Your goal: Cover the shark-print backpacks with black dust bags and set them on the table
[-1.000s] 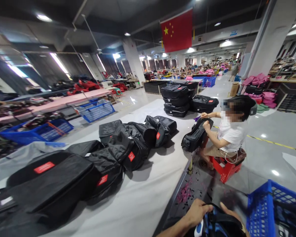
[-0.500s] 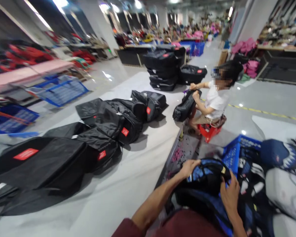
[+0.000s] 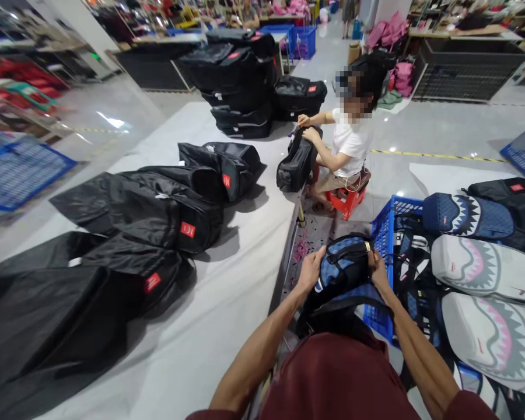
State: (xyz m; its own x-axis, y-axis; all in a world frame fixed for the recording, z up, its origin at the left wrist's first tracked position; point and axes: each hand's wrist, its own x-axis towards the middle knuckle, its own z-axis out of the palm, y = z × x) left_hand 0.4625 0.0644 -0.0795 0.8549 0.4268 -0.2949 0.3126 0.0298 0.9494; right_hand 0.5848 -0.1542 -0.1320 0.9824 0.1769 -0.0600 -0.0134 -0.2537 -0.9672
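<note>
A blue-and-black backpack point(image 3: 347, 265) is in front of my body, between my two hands. My left hand point(image 3: 311, 269) grips its left edge, the fingers closed on the fabric. On the opposite edge, my right hand point(image 3: 377, 271) pinches the dark trim near a small pale label. Part of the bag's lower side is hidden by my maroon shirt. Just right of it stands a blue plastic crate point(image 3: 382, 233) holding more backpacks.
Black bags with red labels point(image 3: 188, 228) lie in a row on the white table point(image 3: 240, 280), and a stack of them point(image 3: 240, 76) stands behind. A co-worker point(image 3: 350, 140) sits on a red stool point(image 3: 347, 198) handling a black bag. Grey shark-mouth backpacks point(image 3: 485, 265) lie at right.
My view has swung right and down. My right hand has moved up along the backpack's right edge, and the backpack appears farther from my body. Both hands still hold it.
</note>
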